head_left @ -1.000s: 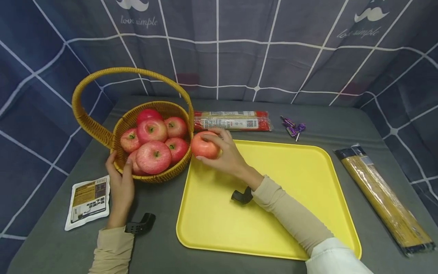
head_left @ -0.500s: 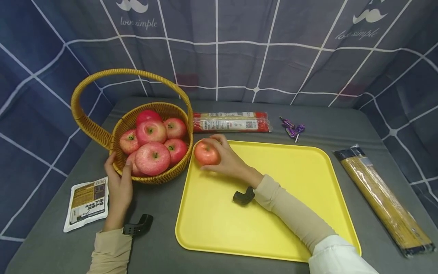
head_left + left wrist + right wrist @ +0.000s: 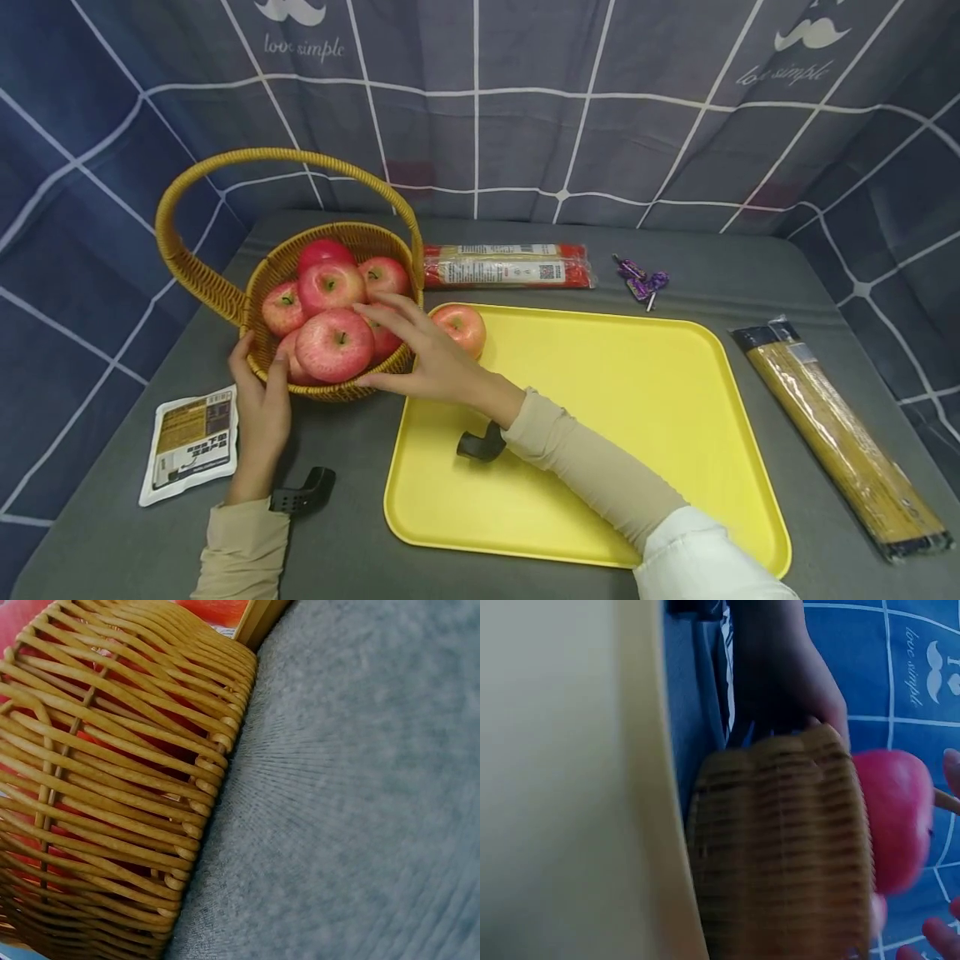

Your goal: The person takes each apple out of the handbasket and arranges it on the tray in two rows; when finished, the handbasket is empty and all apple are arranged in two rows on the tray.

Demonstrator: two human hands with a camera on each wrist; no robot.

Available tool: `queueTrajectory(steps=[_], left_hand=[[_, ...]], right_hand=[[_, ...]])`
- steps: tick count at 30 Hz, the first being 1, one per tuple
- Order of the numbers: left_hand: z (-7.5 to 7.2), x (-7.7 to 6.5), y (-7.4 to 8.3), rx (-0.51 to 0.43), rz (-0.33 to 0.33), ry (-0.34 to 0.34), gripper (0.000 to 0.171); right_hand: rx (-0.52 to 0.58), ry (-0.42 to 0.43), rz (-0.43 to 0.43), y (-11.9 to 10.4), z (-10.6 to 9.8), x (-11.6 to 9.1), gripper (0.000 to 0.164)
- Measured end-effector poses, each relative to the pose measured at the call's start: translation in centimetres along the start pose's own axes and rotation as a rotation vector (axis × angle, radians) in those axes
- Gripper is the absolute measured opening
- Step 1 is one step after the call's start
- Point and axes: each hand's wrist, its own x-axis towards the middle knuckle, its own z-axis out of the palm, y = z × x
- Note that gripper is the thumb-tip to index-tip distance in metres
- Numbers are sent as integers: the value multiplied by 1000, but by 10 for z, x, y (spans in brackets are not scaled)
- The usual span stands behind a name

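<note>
A wicker basket [image 3: 367, 237] with a tall handle holds several red apples, a large one [image 3: 334, 345] at its front. My left hand [image 3: 264, 412] grips the basket's near-left rim, thumb over the edge; in the left wrist view the woven wall [image 3: 112, 772] fills the left side. My right hand [image 3: 438, 358] reaches over the basket's right rim with fingers spread, holding nothing. Its fingertips are close to the front apple and one behind it; whether they touch is unclear. Another apple [image 3: 460, 326] sits in the far-left corner of the yellow tray [image 3: 592, 400], partly behind my right hand.
Behind the tray lies a red-ended noodle package [image 3: 510, 266], with purple-wrapped lollipops [image 3: 642, 282] to its right. A long yellow noodle pack [image 3: 840, 433] lies right of the tray. A white-edged pouch [image 3: 191, 444] is left of my left forearm. Grid-patterned cloth [image 3: 525, 108] hangs behind.
My right hand set the apple down in the tray's corner, let go, and moved left over the basket's rim. My left hand stays on the basket.
</note>
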Motion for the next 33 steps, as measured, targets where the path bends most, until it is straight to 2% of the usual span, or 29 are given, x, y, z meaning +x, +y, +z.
queueTrajectory(steps=[7, 14, 19, 25, 29, 33], left_hand=[[1, 1, 0, 1, -2, -2, 54], [2, 2, 0, -5, -2, -6, 54], [3, 2, 0, -8, 8, -8, 54], [1, -1, 2, 2, 5, 4, 54], [1, -1, 3, 10, 3, -9, 54], [-1, -2, 3, 26, -8, -9, 54]], right_hand=[[30, -29, 99, -9, 32, 17, 83], [-65, 12, 100, -11, 41, 25, 59], [-65, 100, 101, -12, 24, 19, 55], [-80, 195, 77, -4, -11, 6, 52], [-92, 217, 131, 10, -42, -14, 48], [-136, 210, 222, 26, -74, -42, 47]])
